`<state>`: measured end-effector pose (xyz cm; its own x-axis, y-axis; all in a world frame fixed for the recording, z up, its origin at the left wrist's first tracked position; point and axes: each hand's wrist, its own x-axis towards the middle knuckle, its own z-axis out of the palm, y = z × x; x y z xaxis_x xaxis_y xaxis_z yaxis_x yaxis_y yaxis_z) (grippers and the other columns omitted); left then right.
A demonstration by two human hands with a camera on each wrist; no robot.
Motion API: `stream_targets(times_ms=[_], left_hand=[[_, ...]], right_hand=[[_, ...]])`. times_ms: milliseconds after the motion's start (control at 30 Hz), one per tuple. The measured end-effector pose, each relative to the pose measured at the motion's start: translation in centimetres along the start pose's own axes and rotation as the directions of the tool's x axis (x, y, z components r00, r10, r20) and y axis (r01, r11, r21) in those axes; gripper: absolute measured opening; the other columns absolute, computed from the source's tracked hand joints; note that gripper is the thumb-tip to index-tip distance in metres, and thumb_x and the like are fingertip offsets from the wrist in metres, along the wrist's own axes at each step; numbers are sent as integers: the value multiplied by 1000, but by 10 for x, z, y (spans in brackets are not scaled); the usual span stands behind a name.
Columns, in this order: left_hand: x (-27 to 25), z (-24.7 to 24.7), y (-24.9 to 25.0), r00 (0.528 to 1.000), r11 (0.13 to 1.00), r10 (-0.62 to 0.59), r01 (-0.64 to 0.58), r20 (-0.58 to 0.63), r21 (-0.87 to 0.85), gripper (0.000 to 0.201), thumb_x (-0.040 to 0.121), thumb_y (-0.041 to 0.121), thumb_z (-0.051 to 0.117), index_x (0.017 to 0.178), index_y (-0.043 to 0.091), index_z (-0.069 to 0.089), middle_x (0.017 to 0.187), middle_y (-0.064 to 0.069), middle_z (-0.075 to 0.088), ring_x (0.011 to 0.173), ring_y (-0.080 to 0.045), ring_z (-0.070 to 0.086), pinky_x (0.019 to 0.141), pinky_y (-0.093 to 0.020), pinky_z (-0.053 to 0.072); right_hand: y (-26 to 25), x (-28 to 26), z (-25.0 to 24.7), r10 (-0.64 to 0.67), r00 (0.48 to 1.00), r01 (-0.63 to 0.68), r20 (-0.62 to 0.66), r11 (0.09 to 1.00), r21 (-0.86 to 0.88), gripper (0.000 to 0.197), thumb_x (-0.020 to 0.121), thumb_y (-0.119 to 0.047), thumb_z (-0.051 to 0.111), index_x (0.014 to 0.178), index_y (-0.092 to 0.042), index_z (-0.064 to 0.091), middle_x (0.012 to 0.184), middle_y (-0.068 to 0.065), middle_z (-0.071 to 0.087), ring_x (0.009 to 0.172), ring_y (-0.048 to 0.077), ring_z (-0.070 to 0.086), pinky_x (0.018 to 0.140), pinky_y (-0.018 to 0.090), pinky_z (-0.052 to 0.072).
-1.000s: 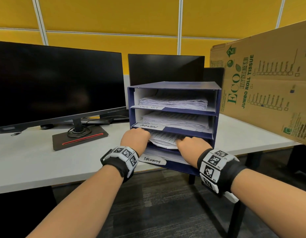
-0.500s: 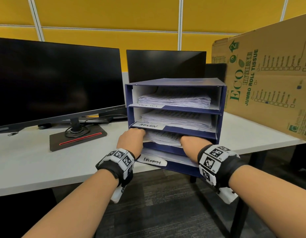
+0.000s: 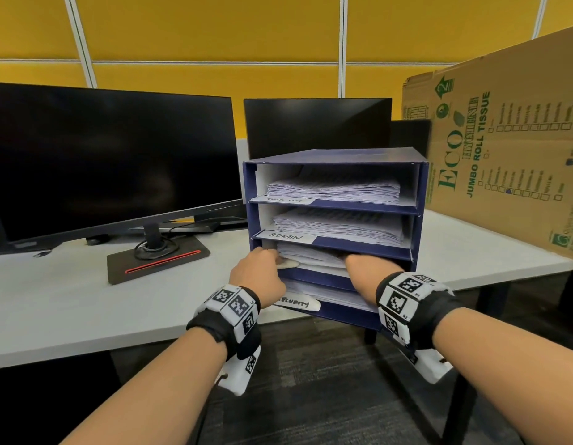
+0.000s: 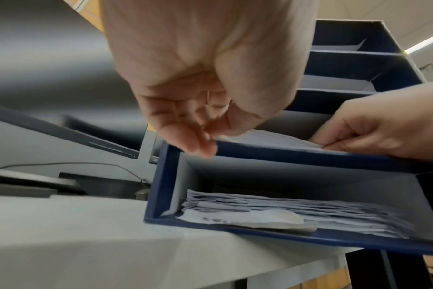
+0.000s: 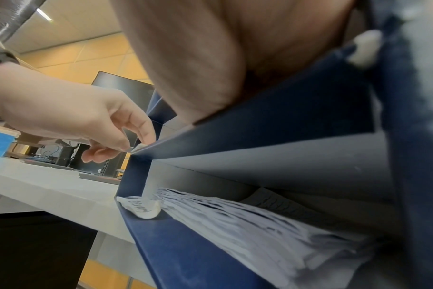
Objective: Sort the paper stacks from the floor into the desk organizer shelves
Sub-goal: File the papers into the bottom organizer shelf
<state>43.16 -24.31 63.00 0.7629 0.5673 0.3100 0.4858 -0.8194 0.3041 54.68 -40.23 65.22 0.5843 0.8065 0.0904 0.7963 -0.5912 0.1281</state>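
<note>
A blue desk organizer (image 3: 420,200) with several shelves stands at the desk's front edge. Paper stacks fill the top shelf, the "ADMIN" shelf and the bottom "SECURITY" shelf (image 3: 330,295). Another paper stack (image 3: 314,256) lies in the third shelf. My left hand (image 3: 277,260) is at that shelf's front left corner, where its thumb and forefinger pinch a small white label tab (image 5: 139,147). My right hand (image 3: 359,261) reaches into the shelf's right side. In the left wrist view this right hand (image 4: 326,145) pinches the stack's front edge (image 4: 279,139). The shelf lip hides its fingertips in the right wrist view.
A large dark monitor (image 3: 111,162) on a black stand (image 3: 156,261) is on the white desk (image 3: 70,303), left of the organizer. Behind the organizer is a second monitor (image 3: 317,123). A big cardboard box (image 3: 510,149) leans in close on the right. Dark carpet lies below.
The stack in the third shelf has gone further in and no longer sticks out. My left hand has shifted to the shelf's front left corner. My right hand stays on the stack.
</note>
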Motion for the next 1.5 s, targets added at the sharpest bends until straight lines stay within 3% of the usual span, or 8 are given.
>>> stream_targets(times_ms=[367, 600, 700, 800, 900, 1067, 1200, 1500], left_hand=[[-11, 4, -13, 991, 925, 132, -120, 10, -362, 49, 78, -4, 44, 105, 37, 49, 102, 14, 70, 99, -18, 62, 83, -37, 53], [-18, 7, -6, 941, 891, 282, -185, 186, -415, 59, 79, -13, 42, 108, 39, 43, 134, 18, 57, 44, -4, 49, 52, -34, 42], [-16, 8, -8, 929, 857, 297, -157, 222, -490, 67, 76, -18, 40, 107, 40, 49, 136, 16, 56, 81, -18, 70, 47, -43, 51], [-18, 3, -3, 912, 812, 311, -109, 268, -573, 70, 76, -23, 35, 109, 35, 55, 132, 15, 56, 118, 0, 57, 48, -33, 53], [-19, 1, 1, 951, 773, 240, -66, 194, -631, 49, 84, -16, 38, 107, 23, 57, 119, 11, 64, 58, -1, 62, 51, -31, 51], [-1, 4, -17, 993, 955, -78, 48, -93, -294, 36, 86, 14, 47, 119, 26, 56, 124, 3, 65, 108, -24, 61, 93, -40, 51], [3, 10, -19, 997, 978, -75, 76, 15, -196, 39, 85, 18, 42, 124, 23, 45, 127, -6, 62, 92, -34, 64, 79, -46, 56], [-4, 11, -17, 991, 971, 76, -48, -109, 236, 33, 91, 18, 44, 115, 30, 64, 106, -4, 69, 93, -30, 63, 73, -32, 48]], right_hand=[[0, -3, -1, -2, 1000, 2, -7, 1000, -7, 23, 93, 1, 42, 110, -6, 55, 107, 12, 64, 96, 28, 62, 76, 31, 45], [-1, -4, 0, 2, 1000, -2, -26, 1000, 7, 24, 93, 1, 42, 111, -6, 56, 105, 11, 64, 89, 28, 61, 76, 31, 46], [0, -3, 0, -1, 1000, 2, -24, 1000, 11, 25, 92, 1, 42, 112, -6, 56, 105, 11, 64, 91, 28, 62, 75, 31, 44], [0, -3, 0, 3, 1000, -3, -12, 1000, 5, 25, 93, 2, 40, 110, -6, 57, 98, 11, 62, 84, 28, 58, 72, 30, 42], [-1, -3, -1, -2, 1000, 2, -7, 1000, 1, 25, 94, 1, 39, 109, -6, 57, 105, 11, 63, 95, 29, 62, 76, 31, 44], [-2, -3, -2, 0, 1000, 0, 11, 1000, -13, 24, 94, 0, 39, 109, -6, 58, 108, 12, 63, 99, 29, 62, 83, 33, 47], [-1, -3, -4, -7, 1000, 7, 25, 1000, -22, 22, 94, 0, 42, 109, -5, 58, 108, 12, 64, 99, 29, 62, 83, 33, 47], [0, 1, -1, -10, 1000, 10, 25, 1000, -11, 23, 94, 0, 43, 110, -6, 58, 103, 10, 63, 95, 27, 62, 84, 34, 48]])
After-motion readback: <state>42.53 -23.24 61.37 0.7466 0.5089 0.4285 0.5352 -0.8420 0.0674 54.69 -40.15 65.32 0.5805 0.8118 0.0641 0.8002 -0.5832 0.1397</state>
